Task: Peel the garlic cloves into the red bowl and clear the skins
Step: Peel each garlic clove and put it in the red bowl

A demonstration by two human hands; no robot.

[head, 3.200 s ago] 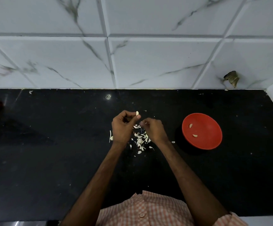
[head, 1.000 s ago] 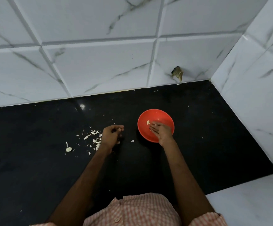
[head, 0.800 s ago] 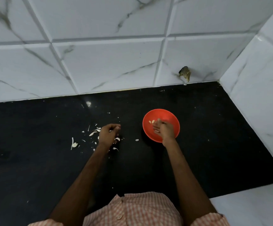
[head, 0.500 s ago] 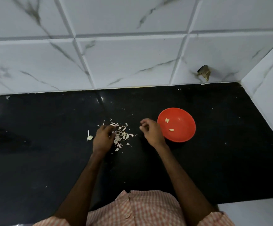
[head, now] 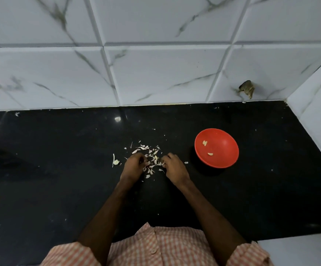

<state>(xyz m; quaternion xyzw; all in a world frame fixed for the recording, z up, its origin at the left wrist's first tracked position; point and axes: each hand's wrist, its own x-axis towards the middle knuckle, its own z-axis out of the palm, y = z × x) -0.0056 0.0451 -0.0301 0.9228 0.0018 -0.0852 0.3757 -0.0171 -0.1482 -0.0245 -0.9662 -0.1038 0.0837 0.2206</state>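
The red bowl (head: 223, 158) sits on the black counter (head: 60, 189) at the right, with three peeled garlic cloves (head: 204, 143) inside. A scattered pile of pale garlic skins (head: 152, 156) lies left of the bowl. My left hand (head: 133, 167) is at the pile's left edge, fingers curled down into the skins. My right hand (head: 175, 168) is at the pile's right edge, its curled fingertips touching the skins. Whether either hand pinches anything is hidden under the fingers.
A stray skin with a stem bit (head: 115, 162) lies left of the pile, and one flake (head: 186, 162) lies between my right hand and the bowl. White marble tile walls (head: 155, 73) close off the back and right. A dark brown lump (head: 246, 89) sticks to the back wall.
My right hand dropped a clove in the red bowl, then came back left to the skin pile. My left hand stayed at the pile. The camera swung back left.
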